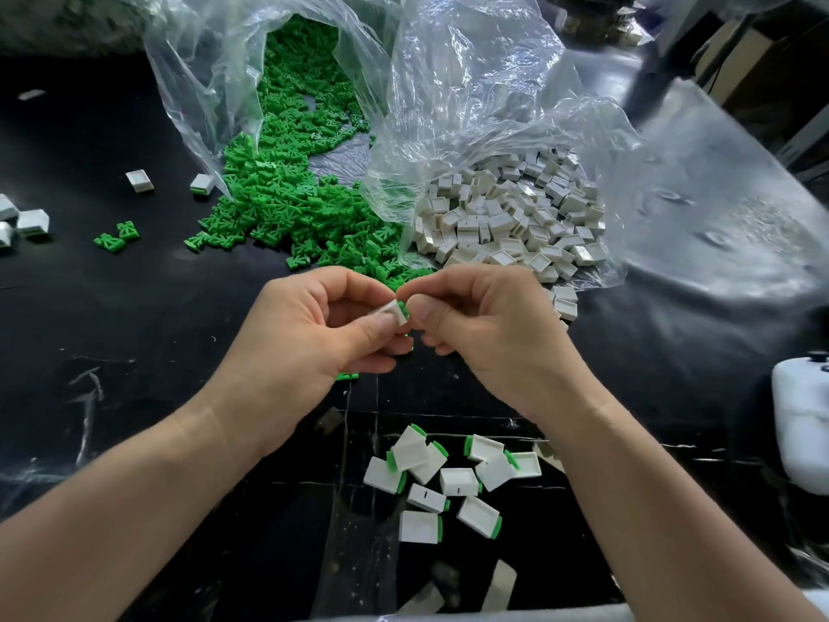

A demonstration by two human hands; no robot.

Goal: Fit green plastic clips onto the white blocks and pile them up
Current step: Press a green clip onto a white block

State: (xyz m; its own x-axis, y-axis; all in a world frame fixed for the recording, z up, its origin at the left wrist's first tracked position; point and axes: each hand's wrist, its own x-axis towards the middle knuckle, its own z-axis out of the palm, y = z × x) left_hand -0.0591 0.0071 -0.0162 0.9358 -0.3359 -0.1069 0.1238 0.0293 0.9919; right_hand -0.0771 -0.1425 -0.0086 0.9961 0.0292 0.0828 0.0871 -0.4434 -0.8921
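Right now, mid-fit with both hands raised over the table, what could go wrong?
1. The left hand pinches the white block at fingertips only while the right hand presses the green clip in; either could slip and fall.
2. A dropped part might get lost among the loose green clips.
3. The finished pile lies between the forearms; a forearm could scatter it.

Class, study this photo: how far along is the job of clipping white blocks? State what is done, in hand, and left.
Done: roughly ten clipped blocks lie grouped nearest the person. In hand: the left hand pinches a white block while the right hand pinches a green clip against it. Left: heaps of loose green clips and unclipped white blocks spill from plastic bags, so most remains.
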